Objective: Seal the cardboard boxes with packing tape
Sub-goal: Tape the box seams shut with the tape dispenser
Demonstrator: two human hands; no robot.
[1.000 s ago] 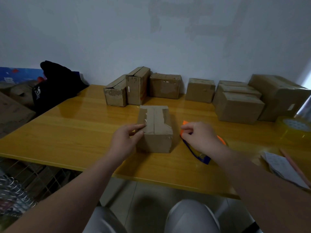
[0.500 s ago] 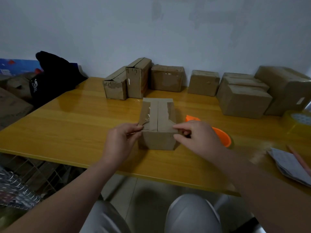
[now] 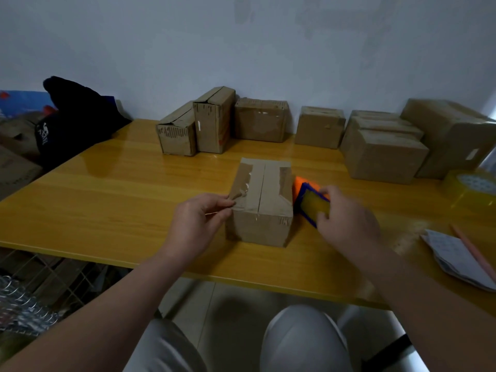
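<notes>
A small cardboard box (image 3: 261, 208) stands in the middle of the yellow table (image 3: 120, 200), its top flaps closed with old tape along both edges. My left hand (image 3: 200, 224) pinches a loose tape end at the box's top left front corner. To the right of the box, my right hand (image 3: 346, 224) grips an orange and blue tape dispenser (image 3: 311, 201) holding a yellowish roll, tilted toward the box's right side.
Several cardboard boxes (image 3: 214, 119) line the wall at the back and a bigger stack (image 3: 383, 154) sits at the right. A spare tape roll (image 3: 472, 189) and a notepad with a pencil (image 3: 456, 256) lie at the right edge. A dark bag (image 3: 75, 116) sits at the left.
My right hand left the box's front top edge, moved right and picked up the tape dispenser. My left hand stays at the box's left corner, pinching the tape end.
</notes>
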